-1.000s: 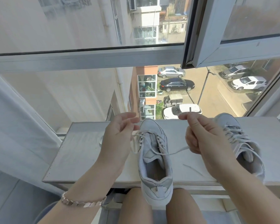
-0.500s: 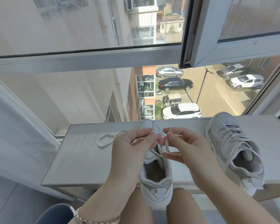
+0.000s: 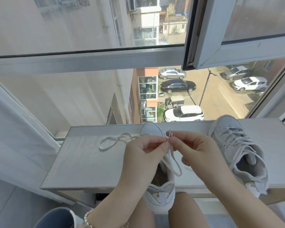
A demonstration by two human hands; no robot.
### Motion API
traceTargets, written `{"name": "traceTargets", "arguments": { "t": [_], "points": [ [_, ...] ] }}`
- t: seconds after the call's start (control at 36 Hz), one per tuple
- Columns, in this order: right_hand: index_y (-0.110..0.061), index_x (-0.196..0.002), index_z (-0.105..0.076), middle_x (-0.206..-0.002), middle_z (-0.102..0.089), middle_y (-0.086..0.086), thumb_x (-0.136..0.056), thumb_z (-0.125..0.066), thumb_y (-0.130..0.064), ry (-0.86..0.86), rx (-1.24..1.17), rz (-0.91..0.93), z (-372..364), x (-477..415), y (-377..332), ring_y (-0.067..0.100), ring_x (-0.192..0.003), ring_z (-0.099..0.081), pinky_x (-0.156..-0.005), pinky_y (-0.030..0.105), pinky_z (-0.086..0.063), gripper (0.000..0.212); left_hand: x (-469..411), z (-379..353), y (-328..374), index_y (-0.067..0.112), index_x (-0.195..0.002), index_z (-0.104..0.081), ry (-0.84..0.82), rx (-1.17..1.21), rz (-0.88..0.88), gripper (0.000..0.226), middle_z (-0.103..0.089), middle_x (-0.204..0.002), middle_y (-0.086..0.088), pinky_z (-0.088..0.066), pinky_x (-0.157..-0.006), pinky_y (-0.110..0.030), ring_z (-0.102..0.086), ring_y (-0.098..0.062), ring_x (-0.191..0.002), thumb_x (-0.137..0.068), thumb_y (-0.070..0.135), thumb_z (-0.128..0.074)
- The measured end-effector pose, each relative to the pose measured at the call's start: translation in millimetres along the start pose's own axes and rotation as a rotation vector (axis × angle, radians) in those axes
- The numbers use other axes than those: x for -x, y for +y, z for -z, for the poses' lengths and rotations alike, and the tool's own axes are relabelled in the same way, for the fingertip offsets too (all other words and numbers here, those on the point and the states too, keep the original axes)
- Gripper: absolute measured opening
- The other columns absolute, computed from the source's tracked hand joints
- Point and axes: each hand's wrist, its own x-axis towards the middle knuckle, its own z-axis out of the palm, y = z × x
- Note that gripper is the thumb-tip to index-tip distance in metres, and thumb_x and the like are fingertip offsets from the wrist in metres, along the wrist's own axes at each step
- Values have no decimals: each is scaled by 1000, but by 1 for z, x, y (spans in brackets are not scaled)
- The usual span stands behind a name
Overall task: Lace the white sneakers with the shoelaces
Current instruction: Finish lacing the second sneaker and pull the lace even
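Observation:
A white sneaker (image 3: 161,193) lies toe-away on the white windowsill (image 3: 82,163), its heel overhanging the front edge above my knees. Over its tongue my left hand (image 3: 143,158) and my right hand (image 3: 197,152) meet, both pinching the white shoelace (image 3: 174,163) at one spot. A loop of the lace hangs below my fingers and another loose length (image 3: 112,140) trails left across the sill. The second white sneaker (image 3: 240,150), laced, lies on the sill to the right, apart from my hands.
Behind the sill stands a window with an open sash (image 3: 209,46) at the upper right, the street and parked cars far below. A white curtain (image 3: 11,137) hangs on the left. A blue bin (image 3: 56,218) is at the bottom left.
My hands, spread wide with the lace stretched between them a second ago, have come together above the middle sneaker. The lace now hangs slack in loops.

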Motion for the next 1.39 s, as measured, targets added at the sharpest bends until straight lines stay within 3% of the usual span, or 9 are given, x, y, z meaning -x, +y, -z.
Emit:
{"name": "traceTargets", "arguments": {
  "t": [0.31,0.61,0.72,0.83,0.94,1.0,1.08,1.19,1.39],
  "points": [
    [-15,-80,-74,-53,-63,-11,-82,-67,-10,15,8,-10,0,-2,1,-1,-41,-50,-45,8,-36,9,-3,1,0,31,-71,-72,-15,-83,-48,21,-72,-72,8,-56,-71,-22,-67,-8,-72,-80,12,-70],
    [-10,-81,-73,-52,-63,-11,-81,-67,-3,31,-71,32,0,-5,7,-3,-43,-52,-46,6,-38,9,-4,2,-4,38,-67,-68,-44,-194,-150,26,-69,-70,13,-47,-64,-11,-61,0,-67,-80,16,-70],
    [-19,-72,-72,-67,-71,-10,-81,-65,-3,44,-91,93,-1,-7,7,-5,-60,-62,-58,6,-45,19,-5,3,-10,41,-75,-67,-89,-208,-159,21,-69,-76,14,-49,-70,-14,-63,-2,-73,-85,22,-66],
    [-8,-78,-61,-81,-74,5,-91,-51,-8,24,-259,88,-1,-18,-4,16,-84,-70,-79,25,-55,16,-14,3,-19,41,-88,-64,-161,-305,-193,19,-65,-88,20,-44,-82,-13,-59,2,-91,-88,22,-61],
    [-4,-86,-48,-73,-72,10,-96,-42,-8,-100,-434,109,-8,-33,-34,23,-67,-71,-65,32,-59,13,-28,1,-16,41,-97,-59,-244,-239,-162,13,-66,-93,18,-42,-89,-27,-56,1,-90,-89,33,-53],
    [-4,-88,-49,-70,-72,8,-96,-43,-8,-132,-413,143,-12,-44,-49,20,-62,-69,-63,30,-59,12,-33,1,-8,33,-96,-63,-272,-104,-146,22,-70,-84,19,-43,-80,-22,-59,5,-83,-87,37,-43],
    [-3,-89,-51,-67,-70,7,-96,-45,-7,-122,-389,184,-14,-65,-65,18,-58,-68,-60,28,-58,11,-44,1,7,14,-93,-68,-285,-12,-200,35,-72,-80,12,-44,-87,-12,-66,-1,-90,-89,34,-39],
    [-1,-89,-55,-66,-69,6,-95,-49,-5,-90,-394,152,-7,-86,-77,15,-56,-65,-57,25,-56,9,-61,4,31,18,-77,-64,-218,15,-239,32,-64,-64,12,-44,-75,-9,-64,-1,-75,-98,18,-40],
    [-9,-80,-58,-74,-71,1,-93,-53,-10,-55,-238,197,-10,-91,-87,8,-54,-61,-45,20,-46,14,-81,3,59,13,-82,-65,-252,49,-221,25,-55,-60,8,-53,-70,-17,-62,-6,-59,-97,16,-45]
  ]
}}
